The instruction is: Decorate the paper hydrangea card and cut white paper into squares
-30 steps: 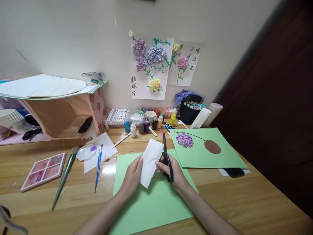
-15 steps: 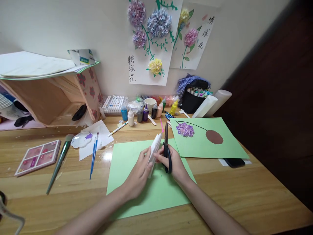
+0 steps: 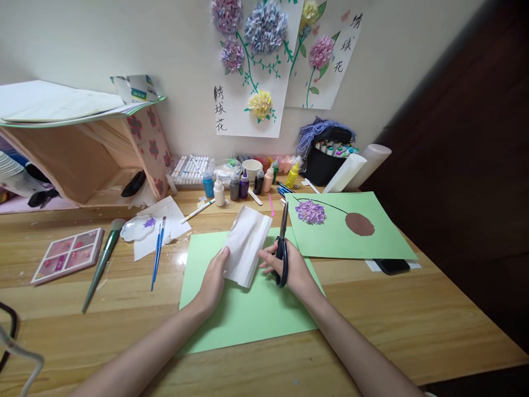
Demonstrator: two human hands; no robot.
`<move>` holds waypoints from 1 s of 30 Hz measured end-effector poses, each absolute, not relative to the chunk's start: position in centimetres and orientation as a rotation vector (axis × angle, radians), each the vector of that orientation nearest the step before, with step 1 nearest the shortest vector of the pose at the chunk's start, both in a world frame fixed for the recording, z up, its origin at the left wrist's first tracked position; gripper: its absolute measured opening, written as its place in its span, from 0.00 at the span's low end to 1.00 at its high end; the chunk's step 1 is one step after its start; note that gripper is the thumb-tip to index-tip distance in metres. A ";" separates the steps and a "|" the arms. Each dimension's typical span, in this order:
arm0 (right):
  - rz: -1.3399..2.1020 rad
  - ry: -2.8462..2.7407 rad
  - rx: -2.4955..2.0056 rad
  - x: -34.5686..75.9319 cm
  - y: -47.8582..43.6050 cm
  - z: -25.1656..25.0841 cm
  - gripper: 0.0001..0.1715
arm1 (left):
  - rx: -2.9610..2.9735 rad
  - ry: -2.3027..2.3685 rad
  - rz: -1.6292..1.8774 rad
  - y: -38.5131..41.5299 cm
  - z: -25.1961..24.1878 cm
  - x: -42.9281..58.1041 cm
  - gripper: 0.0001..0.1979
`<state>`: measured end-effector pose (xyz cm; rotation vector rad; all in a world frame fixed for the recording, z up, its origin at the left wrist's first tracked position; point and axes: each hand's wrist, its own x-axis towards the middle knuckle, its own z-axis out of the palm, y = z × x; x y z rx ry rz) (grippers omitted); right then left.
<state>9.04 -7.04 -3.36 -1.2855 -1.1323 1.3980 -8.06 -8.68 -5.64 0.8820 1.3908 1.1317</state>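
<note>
A folded white tissue [image 3: 247, 248] is gripped along its left edge by my left hand [image 3: 212, 281], thumb on top, its broad face turned up toward me. My right hand [image 3: 292, 267] holds black-handled scissors [image 3: 282, 248], blades pointing away from me and pressed together. The fingertips of that hand lie close to the tissue's right edge; I cannot tell if they touch it. Both hands are above a light green sheet [image 3: 252, 325] on the table. Another green sheet [image 3: 355, 245], to the right, carries a purple crumpled-paper flower [image 3: 311, 212] and a brown circle [image 3: 360, 224].
Several paint bottles [image 3: 234, 188] and a paper cup [image 3: 252, 167] line the wall. On the left lie a large brush [image 3: 101, 264], thin blue brushes [image 3: 157, 256], a petal-shaped palette [image 3: 134, 229] and a pink compact [image 3: 68, 256]. A phone [image 3: 392, 267] lies partly under the right sheet.
My left hand has turned the tissue from edge-on to flat-facing and moved slightly left. My right fingers have come away from it, still holding the scissors. The whole view has shifted a little.
</note>
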 end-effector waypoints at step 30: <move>1.437 -0.702 -1.042 9.8 -4.4 -5.0 0.18 | 2.262 1.820 0.266 -8.4 -2.6 -1.7 0.17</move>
